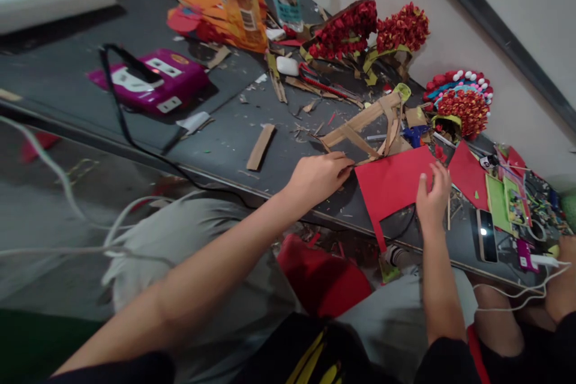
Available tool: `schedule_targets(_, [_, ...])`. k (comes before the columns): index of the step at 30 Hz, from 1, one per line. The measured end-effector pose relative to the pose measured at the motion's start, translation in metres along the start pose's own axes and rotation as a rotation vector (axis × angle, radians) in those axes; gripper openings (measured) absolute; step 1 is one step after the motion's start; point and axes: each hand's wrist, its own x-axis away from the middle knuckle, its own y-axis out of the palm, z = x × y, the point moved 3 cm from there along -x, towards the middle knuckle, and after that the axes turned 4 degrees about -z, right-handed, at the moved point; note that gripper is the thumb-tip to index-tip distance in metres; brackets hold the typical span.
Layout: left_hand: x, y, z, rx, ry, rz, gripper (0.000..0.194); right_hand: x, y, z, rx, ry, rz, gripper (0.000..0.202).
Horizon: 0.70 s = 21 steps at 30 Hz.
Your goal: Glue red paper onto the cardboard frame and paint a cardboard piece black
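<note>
The left hand [320, 179] is nearly closed beside the red paper [393, 183], grip unclear; the right hand [434, 197], half open, is at its edge.

Place: craft workspace | dark tabletop [229, 147] | cardboard scrap [260, 147], red paper [398, 183]

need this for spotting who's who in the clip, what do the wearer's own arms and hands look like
The left grip and the right grip are bare hands, with no glove, ring or watch to be seen. Both forearms are uncovered too. The left sleeve and right sleeve are short and black, with no clear markings.
</note>
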Motion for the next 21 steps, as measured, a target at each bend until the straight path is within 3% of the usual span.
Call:
schedule_targets(3, [0.0, 0.001, -0.001, 0.001, 0.009, 0.008, 0.024, 0.021, 0.014, -0.04, 0.037, -0.266, -0.286, 0.041])
schedule_targets(5, [0.0, 0.001, -0.001, 0.005, 0.026, 0.009, 0.024, 0.031, 0.027, -0.053, 0.078, -0.316, -0.463, 0.045])
schedule_targets(7, [-0.001, 0.002, 0.0, 0.008, 0.041, 0.009, 0.025, 0.034, 0.038, -0.057, 0.099, -0.288, -0.549, 0.049])
schedule_targets(10, [-0.002, 0.001, 0.001, 0.006, 0.057, 0.004, 0.026, 0.032, 0.049, -0.056, 0.072, -0.252, -0.56, 0.05])
schedule_targets(14, [-0.003, 0.0, 0.001, 0.003, 0.05, 0.004, 0.026, 0.035, 0.054, -0.062, 0.004, -0.308, -0.548, 0.051])
schedule_targets(18, [-0.003, -0.001, 0.0, 0.005, 0.033, -0.002, 0.026, 0.042, 0.051, -0.068, -0.056, -0.415, -0.582, 0.048])
schedule_targets(21, [-0.002, -0.001, 0.0, 0.01, 0.027, -0.012, 0.026, 0.045, 0.044, -0.063, -0.063, -0.402, -0.531, 0.042])
